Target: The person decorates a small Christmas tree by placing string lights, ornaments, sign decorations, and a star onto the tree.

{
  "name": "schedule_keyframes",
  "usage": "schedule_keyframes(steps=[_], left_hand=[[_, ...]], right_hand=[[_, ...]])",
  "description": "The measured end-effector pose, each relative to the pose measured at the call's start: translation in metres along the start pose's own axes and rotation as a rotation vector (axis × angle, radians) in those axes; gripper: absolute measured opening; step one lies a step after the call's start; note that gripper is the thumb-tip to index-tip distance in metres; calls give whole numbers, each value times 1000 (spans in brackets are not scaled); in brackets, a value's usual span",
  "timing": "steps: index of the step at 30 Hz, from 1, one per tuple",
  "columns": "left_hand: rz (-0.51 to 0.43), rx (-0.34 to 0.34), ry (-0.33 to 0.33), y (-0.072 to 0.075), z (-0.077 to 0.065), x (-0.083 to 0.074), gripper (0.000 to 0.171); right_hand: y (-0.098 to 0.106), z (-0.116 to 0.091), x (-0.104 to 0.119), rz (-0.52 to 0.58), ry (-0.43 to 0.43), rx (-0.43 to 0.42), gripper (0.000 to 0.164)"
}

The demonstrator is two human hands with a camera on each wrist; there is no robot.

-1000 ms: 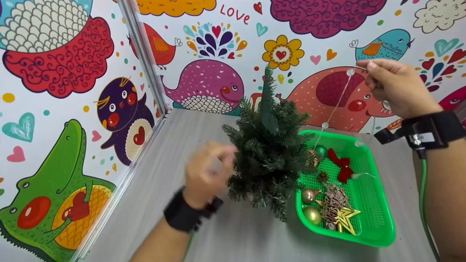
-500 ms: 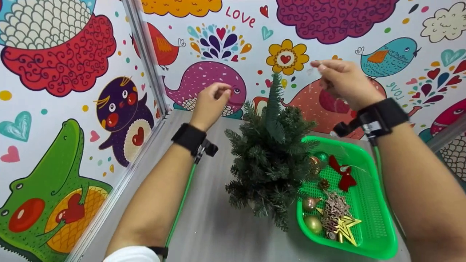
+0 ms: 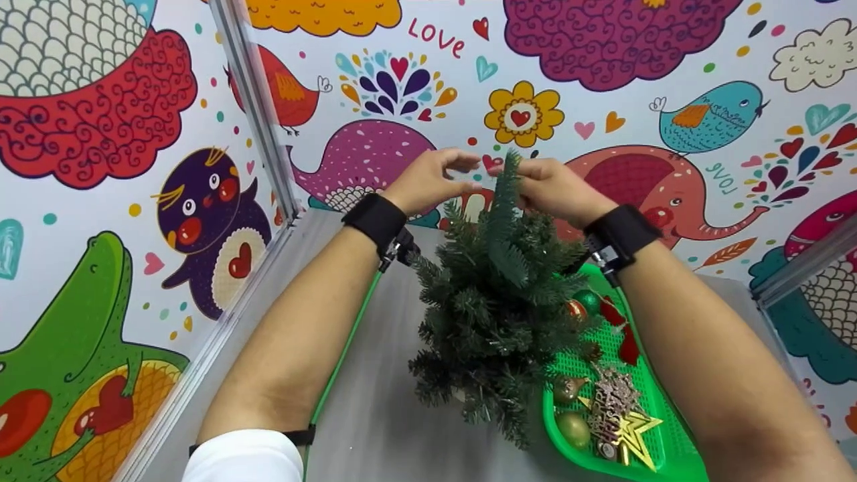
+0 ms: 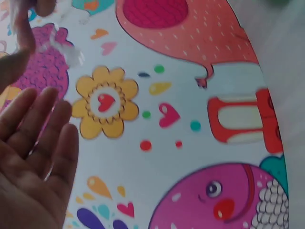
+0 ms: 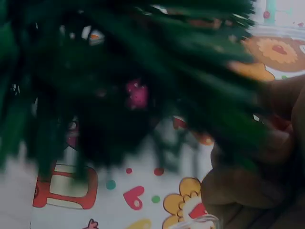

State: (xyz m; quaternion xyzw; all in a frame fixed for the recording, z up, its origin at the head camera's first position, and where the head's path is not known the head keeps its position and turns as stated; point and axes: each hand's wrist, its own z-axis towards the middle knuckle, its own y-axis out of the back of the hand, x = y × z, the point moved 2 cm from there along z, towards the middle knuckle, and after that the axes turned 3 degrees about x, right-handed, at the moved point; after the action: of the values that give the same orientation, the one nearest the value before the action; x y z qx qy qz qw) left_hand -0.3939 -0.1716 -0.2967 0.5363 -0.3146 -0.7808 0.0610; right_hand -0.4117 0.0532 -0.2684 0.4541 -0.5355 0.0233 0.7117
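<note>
A small artificial Christmas tree (image 3: 479,314) stands upright on the table. My right hand (image 3: 559,191) is just behind its tip, pinching a string of lights (image 4: 71,55) with clear bulbs on thin wire. Green needles cover much of the right wrist view, where the right hand's fingers (image 5: 248,186) are curled. To the left of the tip is my left hand (image 3: 438,177), held out towards the right hand. Its fingers (image 4: 40,117) are slightly bent and the palm shows in the left wrist view. Needles partly hide the right fingertips in the head view.
A green plastic basket (image 3: 559,442) stands right of the tree, partly behind the right forearm. It holds baubles (image 3: 574,428), a gold star (image 3: 636,435), a glittery sign (image 3: 606,408) and a red bow (image 3: 628,345). Patterned wall panels (image 3: 375,40) enclose the back and left.
My right hand has carried the string of lights leftward from above the basket to behind the tree's tip. My left hand has risen from beside the tree and moved right, towards the tip.
</note>
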Motion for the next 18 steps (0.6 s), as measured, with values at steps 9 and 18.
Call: schedule_keyframes(steps=[9,18], left_hand=[[-48,51,-21,-21,4,-6,17],[96,28,-1,-20,-5,8,22]], right_hand=[[-9,1,-2,-31,118,44,16],[-1,-10,-29,-265,139,16,27]])
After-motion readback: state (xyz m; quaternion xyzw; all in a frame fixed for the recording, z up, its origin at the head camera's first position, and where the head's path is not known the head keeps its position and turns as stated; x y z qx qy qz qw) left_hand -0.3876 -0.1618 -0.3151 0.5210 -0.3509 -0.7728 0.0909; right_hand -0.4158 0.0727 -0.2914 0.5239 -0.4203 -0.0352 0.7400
